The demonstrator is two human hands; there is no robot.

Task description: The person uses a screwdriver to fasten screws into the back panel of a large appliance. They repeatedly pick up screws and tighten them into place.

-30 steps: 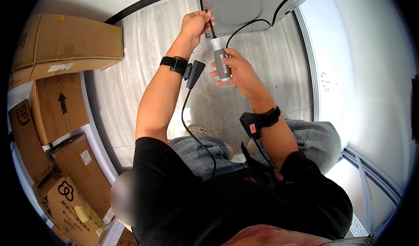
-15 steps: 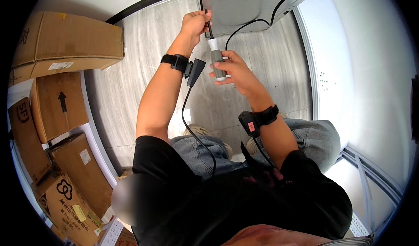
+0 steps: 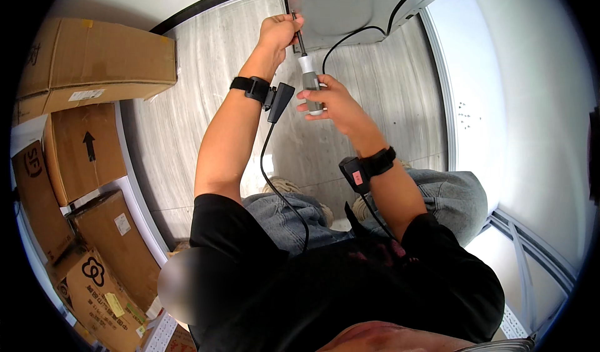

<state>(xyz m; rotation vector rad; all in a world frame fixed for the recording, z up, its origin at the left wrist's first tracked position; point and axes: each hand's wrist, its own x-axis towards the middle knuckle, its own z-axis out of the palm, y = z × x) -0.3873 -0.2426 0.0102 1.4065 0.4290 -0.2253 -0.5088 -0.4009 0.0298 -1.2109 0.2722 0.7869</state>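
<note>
A screwdriver (image 3: 311, 84) with a grey and white handle points away from me, its dark shaft running up to the near left edge of a grey metal panel (image 3: 350, 14). My right hand (image 3: 340, 105) is closed around the handle, thumb on top and fingers from the right side. Further up, my left hand (image 3: 279, 32) has its fingertips pinched around the shaft close to the panel's edge. The screwdriver's tip, and any screw there, is too small to make out.
A black cable (image 3: 350, 35) curves from the panel down to the wood-look floor (image 3: 369, 89). Cardboard boxes (image 3: 115, 58) are stacked at left. A white panel with small dark screws (image 3: 465, 115) stands at right. Strapped wrist devices with cords sit on both wrists.
My right hand has shifted slightly left, its fingers turning a little around the handle. The left hand stays nearly in place on the shaft.
</note>
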